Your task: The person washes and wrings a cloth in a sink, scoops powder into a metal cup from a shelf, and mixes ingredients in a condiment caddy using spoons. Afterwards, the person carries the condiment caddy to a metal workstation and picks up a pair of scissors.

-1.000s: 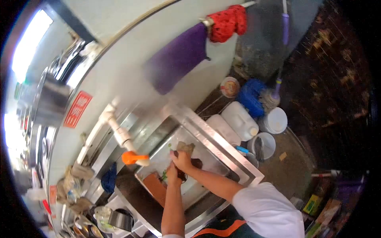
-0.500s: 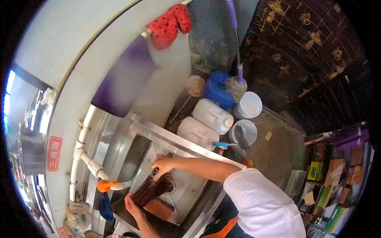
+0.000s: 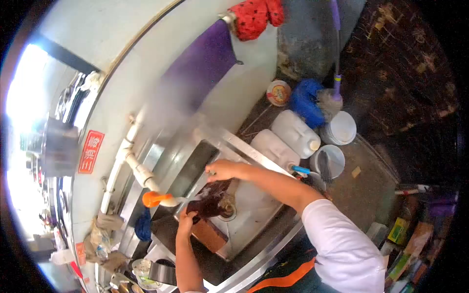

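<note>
A dark reddish-brown, wet piece (image 3: 211,201) lies in the metal sink (image 3: 259,207); its exact kind cannot be made out. My left hand (image 3: 186,218) is closed on its near left edge. Just above its far end is my right hand (image 3: 223,171), with bent fingers and the thumb apart, and nothing visible in them. A brown, brick-shaped block (image 3: 210,235) rests on the sink floor beside my left hand. Close to the piece is the round drain (image 3: 227,211). The orange-handled tap (image 3: 155,198) points over the sink from the left.
White jugs (image 3: 295,133), a blue container (image 3: 307,101), white buckets (image 3: 338,128) and a mop (image 3: 337,80) stand on the floor beyond the sink. A purple cloth (image 3: 205,63) and a red cloth (image 3: 251,19) hang on the wall pipe. Bowls (image 3: 142,273) sit at lower left.
My right hand has come off the dark piece and lifted toward its far end. The piece now lies lower and flatter by the drain. The view has shifted left.
</note>
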Demonstrator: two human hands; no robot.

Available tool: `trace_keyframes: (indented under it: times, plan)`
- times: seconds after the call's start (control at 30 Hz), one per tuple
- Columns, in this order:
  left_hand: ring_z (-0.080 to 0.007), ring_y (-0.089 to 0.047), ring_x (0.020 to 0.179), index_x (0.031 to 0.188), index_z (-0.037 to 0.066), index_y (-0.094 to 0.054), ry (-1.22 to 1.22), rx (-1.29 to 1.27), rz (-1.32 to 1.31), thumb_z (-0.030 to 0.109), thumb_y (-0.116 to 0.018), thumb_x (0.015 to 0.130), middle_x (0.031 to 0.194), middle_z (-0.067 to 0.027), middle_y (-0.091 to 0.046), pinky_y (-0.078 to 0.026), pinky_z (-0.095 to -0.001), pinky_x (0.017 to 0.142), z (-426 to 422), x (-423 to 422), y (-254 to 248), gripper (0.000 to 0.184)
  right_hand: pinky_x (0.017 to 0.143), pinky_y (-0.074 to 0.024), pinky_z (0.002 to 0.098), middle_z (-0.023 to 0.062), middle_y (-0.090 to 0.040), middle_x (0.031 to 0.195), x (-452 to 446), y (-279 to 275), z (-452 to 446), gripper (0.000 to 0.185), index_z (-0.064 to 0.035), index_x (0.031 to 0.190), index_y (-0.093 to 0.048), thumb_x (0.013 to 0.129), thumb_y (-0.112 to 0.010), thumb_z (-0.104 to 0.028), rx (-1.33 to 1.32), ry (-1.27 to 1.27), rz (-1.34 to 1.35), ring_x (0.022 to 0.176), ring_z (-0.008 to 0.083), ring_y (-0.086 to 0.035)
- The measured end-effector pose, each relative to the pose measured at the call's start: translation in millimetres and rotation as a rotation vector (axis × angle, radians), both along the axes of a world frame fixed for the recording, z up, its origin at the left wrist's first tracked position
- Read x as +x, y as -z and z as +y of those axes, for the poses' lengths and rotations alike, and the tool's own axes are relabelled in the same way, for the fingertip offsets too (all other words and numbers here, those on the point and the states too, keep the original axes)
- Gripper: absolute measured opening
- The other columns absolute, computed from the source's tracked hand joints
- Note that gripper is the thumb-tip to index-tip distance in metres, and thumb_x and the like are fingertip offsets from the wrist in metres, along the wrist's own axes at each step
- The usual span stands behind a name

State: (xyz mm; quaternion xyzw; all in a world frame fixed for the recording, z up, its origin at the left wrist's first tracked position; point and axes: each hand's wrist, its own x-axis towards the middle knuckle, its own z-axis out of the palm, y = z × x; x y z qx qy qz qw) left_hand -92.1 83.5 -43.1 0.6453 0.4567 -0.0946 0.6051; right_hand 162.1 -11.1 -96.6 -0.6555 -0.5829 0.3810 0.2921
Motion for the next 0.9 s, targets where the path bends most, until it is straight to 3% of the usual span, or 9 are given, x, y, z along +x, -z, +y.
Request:
trace_keyframes:
  times: [0.2, 0.3, 0.4, 0.47, 0.5, 0.57, 0.7, 0.8, 0.9]
  plan:
    - [-0.0258, -0.048, 0.090, 0.126, 0.001, -0.024, -0.099, -0.029, -0.190, 0.005, -0.050, 0.065, 0.105, -0.0156, -0.045, -0.041, -0.0324, 0.077, -24.6, 77.5, -30.4, 0.066, 0.096, -0.0202, 0.0435, 0.0170, -0.027, 0.128, -55.0, 18.3, -3.5, 0.093, -0.0100, 0.125, -0.029, 0.048, -0.076, -0.031, 0.033, -0.148, 0.141, 0.118, 0.0332, -0.021]
    - [-0.0225, -0.047, 0.093, 0.112, 0.001, -0.041, -0.609, 0.017, -0.309, 0.024, -0.057, 0.072, 0.102, -0.0093, -0.048, -0.041, -0.0354, 0.079, -60.3, 110.7, -51.8, 0.049, 0.093, -0.0245, 0.0430, 0.0196, -0.032, 0.124, -70.3, 32.5, -18.5, 0.089, -0.0067, 0.125, -0.029, 0.052, -0.073, -0.033, -0.197, 0.040, 0.344, 0.115, 0.0323, -0.028]
    - [-0.0256, -0.050, 0.092, 0.106, 0.004, -0.046, -0.698, -0.559, -0.601, 0.031, -0.048, 0.078, 0.102, -0.0105, -0.051, -0.042, -0.0374, 0.080, -18.5, 68.1, 0.9, 0.040, 0.075, -0.0400, 0.0371, 0.0170, -0.053, 0.098, -89.7, 82.3, -33.7, 0.065, -0.0015, 0.114, -0.041, 0.061, -0.067, -0.028, -0.081, 0.214, 0.288, 0.089, 0.0252, -0.051]
    - [-0.0257, -0.051, 0.090, 0.105, 0.004, -0.047, -0.687, -0.497, -0.508, 0.030, -0.044, 0.079, 0.099, -0.0096, -0.052, -0.043, -0.0372, 0.078, -6.7, 40.8, 40.6, 0.037, 0.055, -0.0425, 0.0274, 0.0070, -0.055, 0.076, -93.0, 90.8, -53.1, 0.043, -0.0040, 0.102, -0.048, 0.065, -0.063, -0.021, -0.104, 0.463, 1.466, 0.065, 0.0140, -0.051]
    - [-0.0259, -0.052, 0.087, 0.103, 0.004, -0.048, -0.681, -0.435, -0.422, 0.029, -0.040, 0.081, 0.096, -0.0088, -0.054, -0.044, -0.0371, 0.076, -2.6, 35.1, 60.2, 0.035, 0.044, -0.0374, 0.0209, 0.0005, -0.050, 0.068, -88.3, 65.3, -64.3, 0.031, -0.0063, 0.096, -0.050, 0.067, -0.059, -0.015, -0.041, 0.423, 1.349, 0.053, 0.0070, -0.045]
    - [-0.0284, -0.052, 0.086, 0.106, 0.005, -0.046, -0.828, -0.505, -0.034, 0.029, -0.037, 0.081, 0.098, -0.0106, -0.053, -0.046, -0.0346, 0.072, -27.2, 48.6, 63.1, 0.036, 0.066, -0.0407, 0.0268, 0.0060, -0.051, 0.087, -98.3, -15.7, -76.8, 0.042, -0.0015, 0.095, -0.053, 0.062, -0.067, -0.024, 0.174, 0.672, 1.151, 0.074, 0.0136, -0.049]
    - [-0.0269, -0.053, 0.085, 0.107, 0.002, -0.045, -0.736, -0.388, -0.190, 0.027, -0.036, 0.083, 0.097, -0.0121, -0.053, -0.046, -0.0358, 0.071, -68.8, 52.6, 84.9, 0.036, 0.081, -0.0374, 0.0332, 0.0110, -0.052, 0.100, -156.5, -9.0, -45.8, 0.051, -0.0008, 0.091, -0.057, 0.056, -0.069, -0.037, 0.217, 0.816, 0.167, 0.089, 0.0268, -0.049]
    - [-0.0264, -0.054, 0.084, 0.104, 0.001, -0.046, -0.791, -0.349, -0.226, 0.027, -0.036, 0.084, 0.095, -0.0124, -0.053, -0.046, -0.0380, 0.071, -78.9, 72.7, 86.4, 0.034, 0.073, -0.0412, 0.0348, 0.0138, -0.057, 0.086, -108.3, 22.0, -16.8, 0.041, -0.0045, 0.086, -0.059, 0.058, -0.065, -0.033, -0.144, 1.115, 0.540, 0.079, 0.0274, -0.054]
    - [-0.0210, -0.053, 0.080, 0.104, 0.003, -0.049, -0.624, -0.383, -0.257, 0.025, -0.036, 0.085, 0.096, -0.0097, -0.052, -0.044, -0.0330, 0.069, -71.8, 83.1, 70.6, 0.032, 0.066, -0.0428, 0.0398, 0.0164, -0.058, 0.075, -108.7, 16.7, -21.0, 0.033, -0.0057, 0.080, -0.058, 0.059, -0.060, -0.032, 0.010, 1.137, 0.344, 0.072, 0.0317, -0.056]
